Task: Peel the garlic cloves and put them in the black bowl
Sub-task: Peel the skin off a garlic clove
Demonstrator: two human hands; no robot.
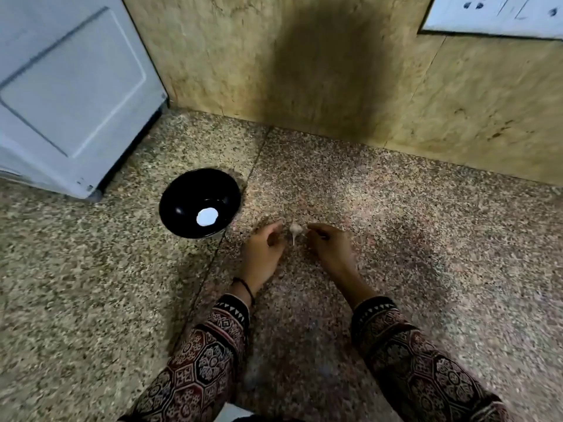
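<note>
A small whitish garlic bulb (295,230) with a thin stalk lies on the speckled stone counter (411,239). My left hand (264,254) sits just left of it, fingers loosely curled, apart from the bulb. My right hand (330,248) is just right of it, fingertips close to the bulb; whether they touch it is unclear. The black bowl (182,196) stands to the left of my hands, with only a bright white reflection showing inside.
A white appliance (70,92) stands at the back left, close behind the bowl. A yellowish stone wall (304,71) rises behind the counter, with a white socket panel (493,13) at the top right.
</note>
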